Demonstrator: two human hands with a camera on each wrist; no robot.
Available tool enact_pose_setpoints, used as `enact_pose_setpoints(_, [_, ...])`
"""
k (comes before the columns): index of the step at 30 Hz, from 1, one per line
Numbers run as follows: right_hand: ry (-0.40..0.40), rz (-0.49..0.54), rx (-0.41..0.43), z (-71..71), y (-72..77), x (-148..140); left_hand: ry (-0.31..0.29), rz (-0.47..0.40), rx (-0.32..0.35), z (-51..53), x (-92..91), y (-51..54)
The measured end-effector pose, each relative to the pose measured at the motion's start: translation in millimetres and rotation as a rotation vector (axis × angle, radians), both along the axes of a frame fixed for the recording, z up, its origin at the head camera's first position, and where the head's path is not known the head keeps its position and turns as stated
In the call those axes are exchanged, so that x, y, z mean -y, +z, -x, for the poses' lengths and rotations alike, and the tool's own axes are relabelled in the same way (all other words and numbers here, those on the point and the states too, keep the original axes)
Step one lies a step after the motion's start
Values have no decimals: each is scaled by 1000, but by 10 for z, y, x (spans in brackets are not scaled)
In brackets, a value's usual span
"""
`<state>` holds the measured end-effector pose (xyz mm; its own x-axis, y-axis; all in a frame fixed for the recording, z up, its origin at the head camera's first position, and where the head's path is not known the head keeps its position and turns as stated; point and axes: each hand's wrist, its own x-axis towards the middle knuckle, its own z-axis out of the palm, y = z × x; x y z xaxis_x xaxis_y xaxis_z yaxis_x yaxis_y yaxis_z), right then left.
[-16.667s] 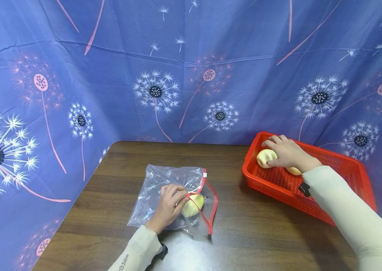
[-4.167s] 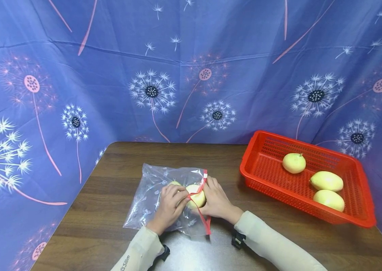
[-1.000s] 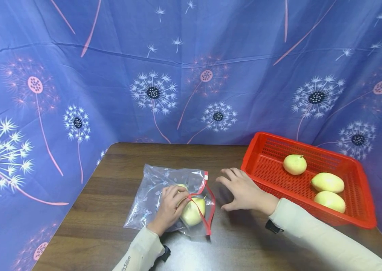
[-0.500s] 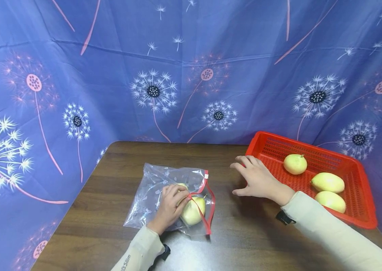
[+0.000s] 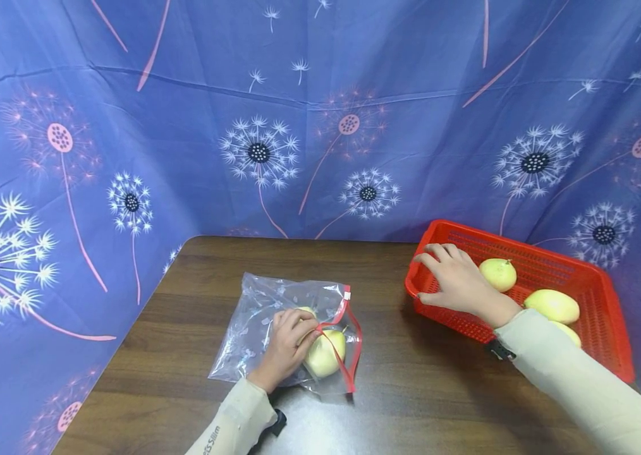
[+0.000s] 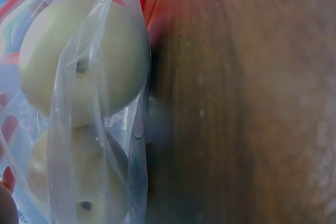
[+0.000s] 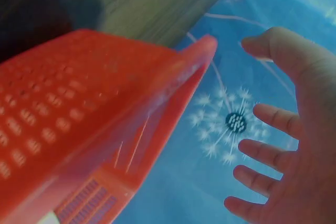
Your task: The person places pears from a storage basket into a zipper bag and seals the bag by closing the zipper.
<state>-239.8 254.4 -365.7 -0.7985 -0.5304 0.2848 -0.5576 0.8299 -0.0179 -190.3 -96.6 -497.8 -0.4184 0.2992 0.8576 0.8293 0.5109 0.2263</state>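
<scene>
My left hand (image 5: pixel 285 344) pinches the red zip edge of a clear zip bag (image 5: pixel 252 335) lying on the table. One pale yellow pear (image 5: pixel 325 357) with a thin stem lies just inside the bag's mouth; a second pear (image 5: pixel 306 311) shows only partly behind my fingers. Both appear through the plastic in the left wrist view, the upper pear (image 6: pixel 115 72) nearer the mouth. My right hand (image 5: pixel 459 281) holds nothing and hovers with spread fingers over the left end of the red basket (image 5: pixel 451 319). In the right wrist view, its fingers (image 7: pixel 262 150) are apart from the basket's rim.
In the basket are a pear (image 5: pixel 498 273) near the middle, another pear (image 5: pixel 552 306) to its right, and a third pear (image 5: pixel 567 333) partly hidden by the right sleeve. Wooden table (image 5: pixel 389 373) separates bag and basket. A blue dandelion-patterned cloth (image 5: pixel 309 158) hangs behind.
Long before, the right hand gripped a pear in the basket; later it was at the bag's mouth with a pear. Over the last second it moved right, from beside the bag to above the basket.
</scene>
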Motion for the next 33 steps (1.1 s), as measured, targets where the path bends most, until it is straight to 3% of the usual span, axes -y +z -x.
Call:
enact_pose_setpoints(11, [-58, -59, 48, 89, 144, -241, 8, 5, -4, 10, -1, -1])
enact_pose_setpoints(33, [-141, -151, 176, 279, -1, -690, 4, 0, -4, -15, -3, 3])
